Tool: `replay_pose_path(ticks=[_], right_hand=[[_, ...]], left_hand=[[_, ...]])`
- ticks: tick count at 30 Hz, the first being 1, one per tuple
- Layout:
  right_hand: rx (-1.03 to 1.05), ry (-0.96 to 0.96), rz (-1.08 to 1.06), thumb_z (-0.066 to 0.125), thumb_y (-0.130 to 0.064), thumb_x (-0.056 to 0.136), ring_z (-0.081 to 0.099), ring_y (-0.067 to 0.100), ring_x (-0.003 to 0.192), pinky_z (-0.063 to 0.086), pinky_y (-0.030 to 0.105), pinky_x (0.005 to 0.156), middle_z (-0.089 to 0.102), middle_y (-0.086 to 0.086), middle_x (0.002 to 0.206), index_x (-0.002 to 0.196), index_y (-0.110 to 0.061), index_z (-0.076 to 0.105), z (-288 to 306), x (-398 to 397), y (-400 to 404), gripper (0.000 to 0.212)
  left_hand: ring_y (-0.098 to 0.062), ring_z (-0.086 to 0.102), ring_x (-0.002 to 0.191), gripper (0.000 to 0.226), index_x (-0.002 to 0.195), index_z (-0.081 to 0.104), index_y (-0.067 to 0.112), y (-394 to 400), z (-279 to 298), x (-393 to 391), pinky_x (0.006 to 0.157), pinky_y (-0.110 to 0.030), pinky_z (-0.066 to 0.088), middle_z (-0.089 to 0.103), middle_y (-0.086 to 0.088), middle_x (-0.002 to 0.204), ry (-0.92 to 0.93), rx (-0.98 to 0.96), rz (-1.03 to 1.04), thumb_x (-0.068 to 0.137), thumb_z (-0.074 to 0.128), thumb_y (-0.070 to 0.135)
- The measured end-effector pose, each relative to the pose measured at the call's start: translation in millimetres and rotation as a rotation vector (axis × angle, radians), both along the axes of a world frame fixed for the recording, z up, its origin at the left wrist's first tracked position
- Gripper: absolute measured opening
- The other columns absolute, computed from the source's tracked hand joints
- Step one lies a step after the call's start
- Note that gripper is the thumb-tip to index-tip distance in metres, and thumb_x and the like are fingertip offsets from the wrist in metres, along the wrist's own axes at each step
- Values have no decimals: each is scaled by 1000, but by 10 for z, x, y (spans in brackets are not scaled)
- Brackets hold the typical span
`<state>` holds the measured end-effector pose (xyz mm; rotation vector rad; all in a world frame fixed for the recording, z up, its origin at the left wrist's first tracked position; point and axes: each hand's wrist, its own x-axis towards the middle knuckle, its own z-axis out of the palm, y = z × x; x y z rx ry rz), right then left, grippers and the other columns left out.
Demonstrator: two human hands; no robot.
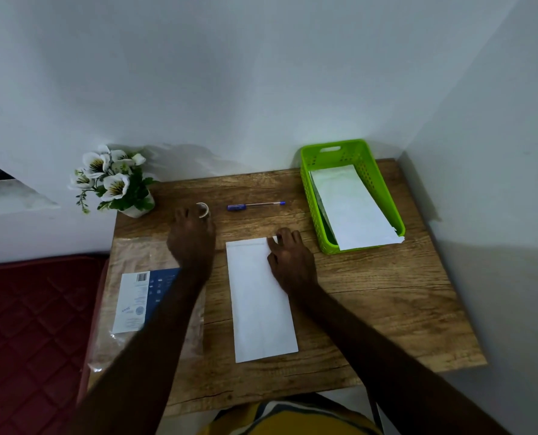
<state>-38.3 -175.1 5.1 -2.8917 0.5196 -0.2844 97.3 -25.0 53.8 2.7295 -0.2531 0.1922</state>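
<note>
The left hand (192,238) reaches a small tape roll (202,210), just at its fingertips (grip not clear). Fingers of the right hand (289,259) press one corner of the white envelope (258,302); a blue pen (255,205) lies beyond them.

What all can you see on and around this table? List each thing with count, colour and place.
table: one, brown wood, centre of view
envelope: one, white, flat at the table's middle
tape roll: one, pale, far left-centre
pen: one, blue, lying beyond the envelope
basket: one, green, far right corner
papers: white, count unclear, in the basket, jutting over its near rim
flower pot: one, white blooms, green leaves, far left corner
plastic wrapper: one, clear with blue-white label, left edge
mattress: one, dark red, left of the table
left hand: at the tape roll, fingers' grip unclear
right hand: rests on the envelope's far right corner
</note>
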Motion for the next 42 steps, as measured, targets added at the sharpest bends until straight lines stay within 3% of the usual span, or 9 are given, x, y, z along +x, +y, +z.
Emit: replay_pose_path(ticks=[4,8,14,19,22,25,31,37,42], right_hand=[[-11,3,2,79,-16,79,64,33,106,58,35,63,67,15,120,113,-9,74,21,-12,17,35],[-12,-4,3,78,-15,79,64,32,105,58,35,61,68,15,119,113,-9,74,24,-19,12,35],[-15,-25,9,80,-15,76,64,32,103,58,33,59,67,13,117,110,-9,75,17,-25,12,35],[67,-52,-9,79,-13,77,63,33,105,58,36,60,66,13,118,112,-10,75,49,-22,1,35],[146,-61,-35,72,-13,84,60,31,109,56,37,64,64,10,119,120,-15,73,66,-5,-23,36],[266,-166,-65,63,-17,90,58,25,112,57,36,72,64,5,119,126,-19,70,133,-15,-32,36],[688,-386,-86,56,-37,92,62,10,109,59,35,85,66,-9,113,116,-20,76,361,18,65,35],[820,-363,51,69,-32,86,58,9,115,60,40,81,61,-13,117,122,-24,73,429,10,97,37],[838,-350,85,75,-32,89,60,11,111,58,35,81,63,-10,115,117,-21,75,470,8,106,31]], left_hand=[[-37,58,115,39,131,61,12,-12,21,147,88,-48,52,51,-19,138,134,126,14,97,68,28],[-37,59,113,31,126,64,9,46,16,154,89,-48,52,55,-19,134,152,42,33,99,64,24],[-18,64,107,24,112,74,17,106,174,-26,89,-37,55,65,6,113,358,-637,-156,89,78,22],[-8,63,114,30,115,76,25,130,234,-241,96,-43,58,65,7,125,549,-801,-238,88,77,38],[2,63,111,29,118,76,20,120,267,-346,93,-34,57,65,11,128,588,-891,-241,90,76,26],[-3,66,109,26,115,77,17,111,299,-402,90,-33,57,68,9,125,612,-960,-189,90,76,23],[-5,69,76,21,105,78,20,59,384,-479,68,-26,51,79,7,95,783,-1059,12,87,78,31],[-23,66,95,52,99,80,18,48,416,-433,85,-39,56,77,-5,99,994,-1102,203,61,90,51],[-7,59,63,48,105,78,10,33,435,-422,56,-24,48,69,0,78,1156,-1140,256,71,88,43]])
